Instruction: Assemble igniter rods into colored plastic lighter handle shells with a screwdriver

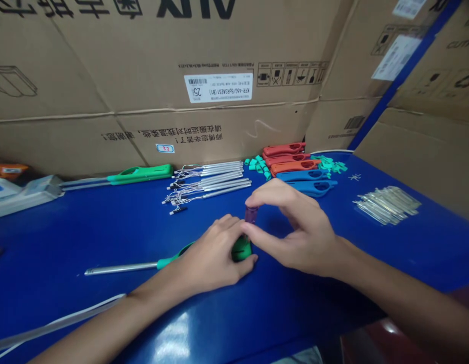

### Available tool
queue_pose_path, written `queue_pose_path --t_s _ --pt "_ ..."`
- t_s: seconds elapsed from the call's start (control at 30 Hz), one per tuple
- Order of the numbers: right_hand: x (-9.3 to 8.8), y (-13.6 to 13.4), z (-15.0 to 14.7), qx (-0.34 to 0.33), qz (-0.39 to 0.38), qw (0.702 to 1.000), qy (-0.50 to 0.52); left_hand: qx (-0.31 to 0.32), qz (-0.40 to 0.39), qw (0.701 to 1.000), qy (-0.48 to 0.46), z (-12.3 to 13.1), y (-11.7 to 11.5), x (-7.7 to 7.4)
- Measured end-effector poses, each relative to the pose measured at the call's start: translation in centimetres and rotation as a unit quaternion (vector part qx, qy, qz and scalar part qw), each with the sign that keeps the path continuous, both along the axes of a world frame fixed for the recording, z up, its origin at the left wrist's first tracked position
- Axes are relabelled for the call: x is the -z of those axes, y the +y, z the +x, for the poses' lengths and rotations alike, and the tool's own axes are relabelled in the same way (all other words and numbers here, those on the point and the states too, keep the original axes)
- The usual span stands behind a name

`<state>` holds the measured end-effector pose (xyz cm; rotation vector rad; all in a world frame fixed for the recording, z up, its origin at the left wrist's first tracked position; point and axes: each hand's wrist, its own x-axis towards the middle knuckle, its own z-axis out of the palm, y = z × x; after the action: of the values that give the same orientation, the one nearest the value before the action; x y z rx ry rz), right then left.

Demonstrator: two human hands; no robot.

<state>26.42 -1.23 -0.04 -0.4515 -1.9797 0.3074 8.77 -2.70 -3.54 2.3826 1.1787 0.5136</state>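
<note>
Left hand and right hand nearly meet over the blue worktop: the left grasps a utility lighter by its green handle; the right pinches a small purple cylinder, perhaps a fuel tank, above the handle's end.

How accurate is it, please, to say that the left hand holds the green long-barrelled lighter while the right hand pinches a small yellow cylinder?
Not quite: the head view shows the small cylinder is purple, not yellow. The right hand pinches it, and the left hand holds the green long-barrelled lighter.
</note>
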Motion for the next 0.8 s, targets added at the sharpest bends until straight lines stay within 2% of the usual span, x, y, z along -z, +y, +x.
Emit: queue_pose_path --t_s 0.2,0.47,0.63,0.8 --pt "-0.82 -0.24 0.49 -0.004 -0.014 0.999 -0.047 0.005 0.006 1.000 0.000 0.02 0.07 -0.46" --pt "-0.91 0.06 0.51 0.012 -0.018 1.000 -0.012 -0.009 0.017 1.000 0.019 0.10 0.16 -0.35" --pt "-0.68 -0.40 0.37 -0.003 -0.060 0.998 -0.001 -0.013 0.007 1.000 0.011 0.02 0.18 -0.43" --pt "-0.32 -0.10 0.18 -0.010 -0.019 1.000 -0.015 -0.014 -0.013 1.000 0.007 0.06 0.14 -0.40"
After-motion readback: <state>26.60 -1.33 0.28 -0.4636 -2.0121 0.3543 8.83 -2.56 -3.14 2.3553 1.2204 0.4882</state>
